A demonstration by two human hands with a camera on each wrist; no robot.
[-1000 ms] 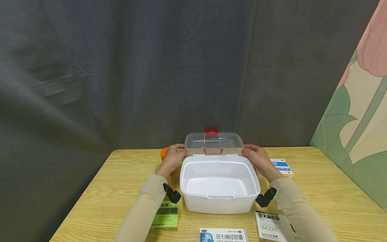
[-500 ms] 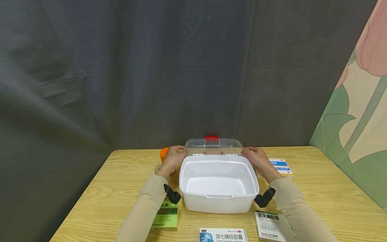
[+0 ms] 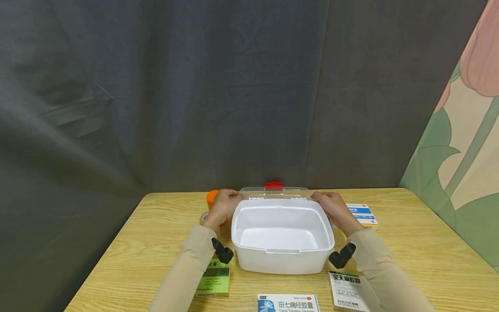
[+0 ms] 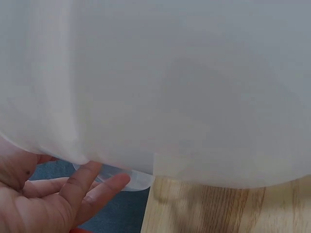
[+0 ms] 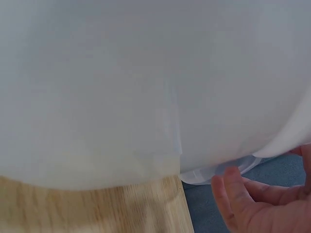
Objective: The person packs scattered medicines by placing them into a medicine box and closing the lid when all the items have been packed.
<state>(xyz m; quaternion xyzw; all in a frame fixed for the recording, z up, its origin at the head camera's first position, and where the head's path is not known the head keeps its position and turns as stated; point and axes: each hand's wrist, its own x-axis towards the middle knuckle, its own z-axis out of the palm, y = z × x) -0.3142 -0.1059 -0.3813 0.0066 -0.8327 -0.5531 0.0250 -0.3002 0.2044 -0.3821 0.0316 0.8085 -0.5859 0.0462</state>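
A white plastic box [image 3: 283,263] stands on the wooden table with its top facing up and nothing inside. Hinged at its back edge, the clear lid [image 3: 290,193] with a red latch [image 3: 273,186] is tipped far back behind the box. My left hand [image 3: 225,204] pinches the lid's left side near the hinge, and my right hand [image 3: 332,206] pinches the right side. Both wrist views are mostly filled by the box wall; low in them, the left fingers [image 4: 85,187] and right fingers [image 5: 238,189] lie against the lid from behind, thumbs partly hidden.
An orange-capped bottle [image 3: 212,197] stands beside my left wrist, partly hidden. A green medicine box [image 3: 215,281] lies front left, a blue-and-white one [image 3: 290,303] front centre, a white one [image 3: 347,291] front right. Another blue-and-white box [image 3: 363,215] lies beyond my right wrist. A dark curtain [image 3: 234,95] hangs behind.
The lid has swung back and down away from the box, so less of it shows above the rear rim. Both hands have sunk slightly with it. The box stays in place.
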